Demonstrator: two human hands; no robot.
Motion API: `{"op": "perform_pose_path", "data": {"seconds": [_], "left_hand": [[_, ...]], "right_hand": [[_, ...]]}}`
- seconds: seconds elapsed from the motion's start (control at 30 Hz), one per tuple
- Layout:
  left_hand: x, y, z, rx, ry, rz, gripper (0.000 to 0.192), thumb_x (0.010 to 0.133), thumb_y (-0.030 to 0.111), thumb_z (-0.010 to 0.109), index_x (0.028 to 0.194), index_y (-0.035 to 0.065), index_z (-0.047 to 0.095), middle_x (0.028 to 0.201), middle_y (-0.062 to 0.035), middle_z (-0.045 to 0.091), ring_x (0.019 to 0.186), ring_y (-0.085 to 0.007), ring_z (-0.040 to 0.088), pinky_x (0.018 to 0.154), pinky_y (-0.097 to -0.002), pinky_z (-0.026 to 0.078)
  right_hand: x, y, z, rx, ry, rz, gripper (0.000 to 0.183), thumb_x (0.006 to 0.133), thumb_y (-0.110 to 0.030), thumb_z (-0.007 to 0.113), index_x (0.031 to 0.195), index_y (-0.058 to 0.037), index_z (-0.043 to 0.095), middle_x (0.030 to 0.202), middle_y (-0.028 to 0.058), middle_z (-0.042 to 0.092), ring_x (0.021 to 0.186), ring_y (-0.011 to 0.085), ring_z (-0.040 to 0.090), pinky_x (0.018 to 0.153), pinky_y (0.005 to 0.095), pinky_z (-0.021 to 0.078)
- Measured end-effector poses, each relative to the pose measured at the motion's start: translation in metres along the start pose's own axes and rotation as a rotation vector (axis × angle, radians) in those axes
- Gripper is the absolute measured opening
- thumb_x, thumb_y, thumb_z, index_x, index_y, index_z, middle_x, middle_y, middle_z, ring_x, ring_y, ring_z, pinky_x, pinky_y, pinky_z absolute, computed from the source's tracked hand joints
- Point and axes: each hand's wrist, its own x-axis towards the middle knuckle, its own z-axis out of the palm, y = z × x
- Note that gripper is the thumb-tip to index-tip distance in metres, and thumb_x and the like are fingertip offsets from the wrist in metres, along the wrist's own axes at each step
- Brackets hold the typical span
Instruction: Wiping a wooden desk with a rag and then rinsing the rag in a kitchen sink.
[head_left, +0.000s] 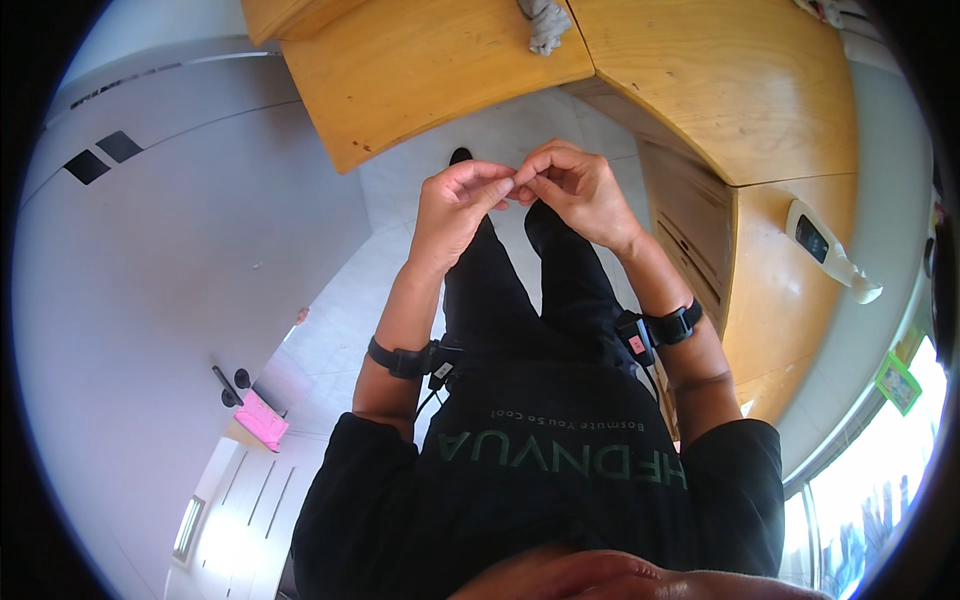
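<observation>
My left hand (459, 206) and my right hand (576, 189) meet in front of my legs, above the floor. The thumb and fingers of each are bent inward, with the fingertips touching or almost touching. Whether something small sits between them is hidden by the fingers. A wooden desk (435, 71) lies just beyond both hands, and neither hand touches it. On its far part rests a crumpled grey cloth (549, 28). Black straps with small boxes circle both forearms, the left strap (401, 362) and the right strap (675, 325).
A white handheld device with a dark screen (814, 238) lies on the wooden top (780, 315) at right. Below that top is a cabinet front (690, 240). At left stands a grey door (187, 225) with a dark handle (227, 385). A green-framed picture (898, 383) is by the window.
</observation>
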Motion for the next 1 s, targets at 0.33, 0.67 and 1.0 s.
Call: {"op": "perform_pose_path", "data": {"seconds": [0.33, 0.67, 1.0], "left_hand": [[0.001, 0.001, -0.005, 0.116, -0.044, 0.011, 0.008, 0.091, -0.001, 0.066, 0.096, -0.0058, 0.069, 0.089, -0.0093, 0.073, 0.084, -0.0146, 0.071, 0.077, -0.0277, 0.056], [-0.001, -0.002, -0.009, 0.057, 0.127, 0.060, 0.003, 0.090, -0.002, 0.066, 0.092, -0.0035, 0.066, 0.084, -0.0063, 0.069, 0.080, -0.0126, 0.069, 0.073, -0.0257, 0.053], [-0.008, -0.013, -0.006, 0.081, 0.181, 0.132, 0.005, 0.091, 0.001, 0.068, 0.093, -0.0035, 0.068, 0.084, -0.0045, 0.070, 0.081, -0.0109, 0.069, 0.072, -0.0241, 0.053]], "right_hand": [[0.001, 0.001, -0.003, 0.025, -0.079, 0.007, 0.013, 0.093, 0.011, 0.057, 0.103, 0.0071, 0.065, 0.106, 0.0121, 0.063, 0.093, 0.0201, 0.071, 0.084, 0.0299, 0.0591], [0.000, -0.005, -0.006, 0.009, -0.009, 0.150, 0.031, 0.087, -0.003, 0.070, 0.116, 0.0004, 0.065, 0.109, 0.0081, 0.067, 0.090, 0.0141, 0.065, 0.079, 0.0275, 0.0515], [0.008, 0.000, 0.028, -0.422, 0.171, -0.100, 0.007, 0.083, -0.004, 0.075, 0.089, -0.0026, 0.074, 0.084, 0.0056, 0.067, 0.069, 0.0136, 0.062, 0.062, 0.0259, 0.0498]]}}
